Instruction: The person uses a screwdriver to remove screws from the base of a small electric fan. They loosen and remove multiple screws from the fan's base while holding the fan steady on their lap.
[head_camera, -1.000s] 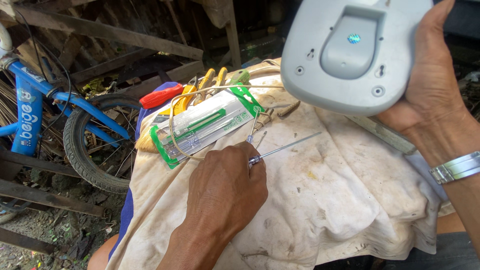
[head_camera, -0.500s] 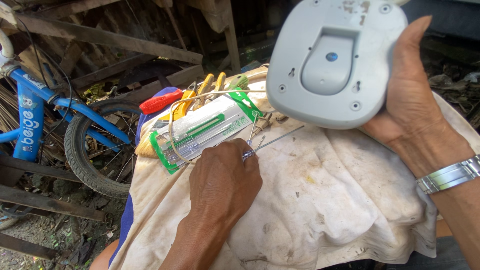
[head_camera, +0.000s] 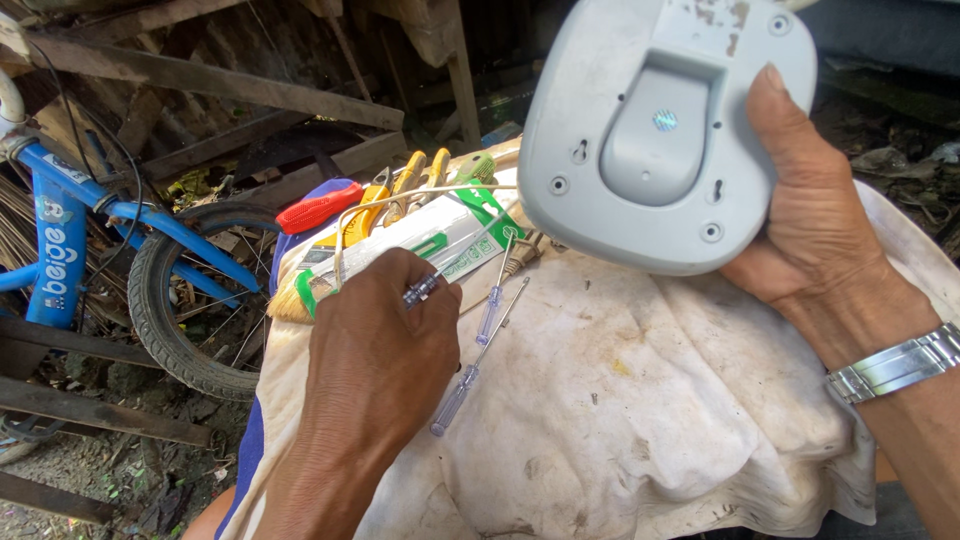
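Head view: the right hand (head_camera: 815, 240) grips a grey plastic housing (head_camera: 665, 130) by its lower right edge, thumb pressed on the back face, holding it raised above the stained white cloth (head_camera: 640, 420) with its underside and screw holes facing the camera. The left hand (head_camera: 385, 350) is closed around a small clear-handled screwdriver (head_camera: 422, 290), of which only the handle tip shows between the fingers; the shaft cannot be made out. Two more clear-handled screwdrivers (head_camera: 475, 360) lie loose on the cloth just beside the left hand, below the housing. A brush (head_camera: 290, 300), yellow-handled pliers (head_camera: 400, 190), a red-handled tool (head_camera: 320, 207) and a green-and-white pack (head_camera: 440, 240) sit at the far edge of the cloth. The housing is well apart from the left hand, up and to the right. Risk, as a judgement: the one-sided grip could let the housing tilt or slip if a driver is pressed into a screw hole. The cloth is rumpled and sloped, so the loose screwdrivers could roll off toward the bicycle wheel (head_camera: 190, 300) and the littered ground.
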